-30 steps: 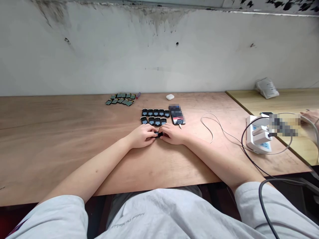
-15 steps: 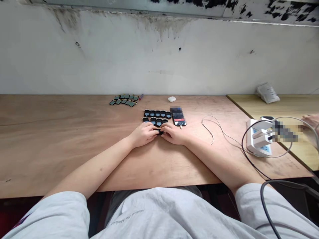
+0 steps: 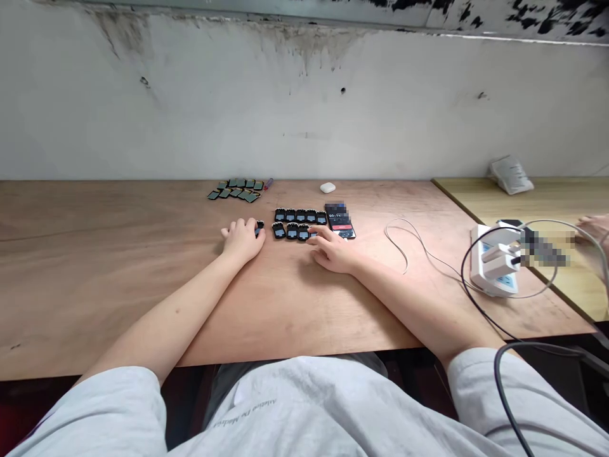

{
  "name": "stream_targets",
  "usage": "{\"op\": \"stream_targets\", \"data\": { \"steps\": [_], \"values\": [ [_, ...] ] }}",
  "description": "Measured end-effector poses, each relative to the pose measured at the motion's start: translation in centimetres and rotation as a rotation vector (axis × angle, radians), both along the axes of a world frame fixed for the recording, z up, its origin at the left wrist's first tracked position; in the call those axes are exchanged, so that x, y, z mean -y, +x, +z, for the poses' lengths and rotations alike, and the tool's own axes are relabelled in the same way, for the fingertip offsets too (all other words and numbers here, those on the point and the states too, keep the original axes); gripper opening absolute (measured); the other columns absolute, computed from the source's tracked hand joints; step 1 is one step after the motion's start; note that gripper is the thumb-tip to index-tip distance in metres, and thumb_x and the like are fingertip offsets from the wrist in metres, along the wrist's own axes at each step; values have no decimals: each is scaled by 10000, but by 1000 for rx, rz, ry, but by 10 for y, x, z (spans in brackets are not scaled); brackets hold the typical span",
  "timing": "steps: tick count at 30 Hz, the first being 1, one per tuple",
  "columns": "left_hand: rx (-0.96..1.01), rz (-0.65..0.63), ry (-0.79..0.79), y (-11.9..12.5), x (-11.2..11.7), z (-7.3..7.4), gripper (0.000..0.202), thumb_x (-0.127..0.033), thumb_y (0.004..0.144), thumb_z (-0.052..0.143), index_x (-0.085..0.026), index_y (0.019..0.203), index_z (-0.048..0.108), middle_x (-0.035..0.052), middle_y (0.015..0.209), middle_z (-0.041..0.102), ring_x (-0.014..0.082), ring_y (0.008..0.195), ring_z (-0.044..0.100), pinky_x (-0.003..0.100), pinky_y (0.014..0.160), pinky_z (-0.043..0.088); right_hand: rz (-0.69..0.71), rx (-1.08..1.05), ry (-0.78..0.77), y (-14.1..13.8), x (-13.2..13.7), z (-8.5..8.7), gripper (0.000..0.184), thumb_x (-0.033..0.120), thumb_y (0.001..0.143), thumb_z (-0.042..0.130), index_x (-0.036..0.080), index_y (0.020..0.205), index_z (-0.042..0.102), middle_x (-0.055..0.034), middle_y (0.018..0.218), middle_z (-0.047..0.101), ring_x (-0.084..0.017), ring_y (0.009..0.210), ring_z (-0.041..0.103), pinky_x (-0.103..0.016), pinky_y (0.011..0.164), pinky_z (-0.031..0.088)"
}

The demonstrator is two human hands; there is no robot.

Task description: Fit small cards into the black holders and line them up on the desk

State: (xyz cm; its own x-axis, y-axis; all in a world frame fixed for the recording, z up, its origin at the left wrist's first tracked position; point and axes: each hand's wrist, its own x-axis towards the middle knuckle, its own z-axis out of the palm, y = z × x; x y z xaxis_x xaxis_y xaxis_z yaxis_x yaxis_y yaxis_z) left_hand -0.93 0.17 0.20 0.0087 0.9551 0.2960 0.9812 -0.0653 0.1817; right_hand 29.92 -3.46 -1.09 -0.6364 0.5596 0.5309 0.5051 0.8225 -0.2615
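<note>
Small black modules, each with a grey-blue square on it, lie in two rows: a back row [image 3: 301, 216] and a front row [image 3: 292, 231]. To the left of the front row, my left hand [image 3: 240, 241] is closed over another black module [image 3: 259, 226], whose edge shows past the fingers; the rest of it is hidden. My right hand [image 3: 333, 249] hovers or rests at the right end of the front row, fingers apart and thumb away from them. Its fingertips partly cover the last module there; whether they touch it I cannot tell.
Several flat green-grey pieces [image 3: 236, 192] lie at the back left beside a purple-handled tool [image 3: 269, 184]. A phone [image 3: 340, 222] and a white earbud case [image 3: 328, 188] are near. Cables run to a white power strip [image 3: 499, 279]; another person's hand [image 3: 592, 225] shows far right.
My left hand has moved left, taking the black module from between both hands. My right hand has let go and its fingers have opened; more of the front row now shows.
</note>
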Motion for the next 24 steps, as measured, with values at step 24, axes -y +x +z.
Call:
{"op": "stream_targets", "data": {
  "steps": [24],
  "values": [
    [176, -342, -32, 14, 4, 0, 359, -454, 1025, 444, -209, 1176, 660, 137, 1245, 712, 341, 1224, 587, 525, 1046, 391, -494, 147, -52, -8, -24, -7, 563, 626, 1059, 454, 237, 1452, 560, -181, 1476, 615, -440, 1450, 422, -680, 1160, 294]
  ]
}}
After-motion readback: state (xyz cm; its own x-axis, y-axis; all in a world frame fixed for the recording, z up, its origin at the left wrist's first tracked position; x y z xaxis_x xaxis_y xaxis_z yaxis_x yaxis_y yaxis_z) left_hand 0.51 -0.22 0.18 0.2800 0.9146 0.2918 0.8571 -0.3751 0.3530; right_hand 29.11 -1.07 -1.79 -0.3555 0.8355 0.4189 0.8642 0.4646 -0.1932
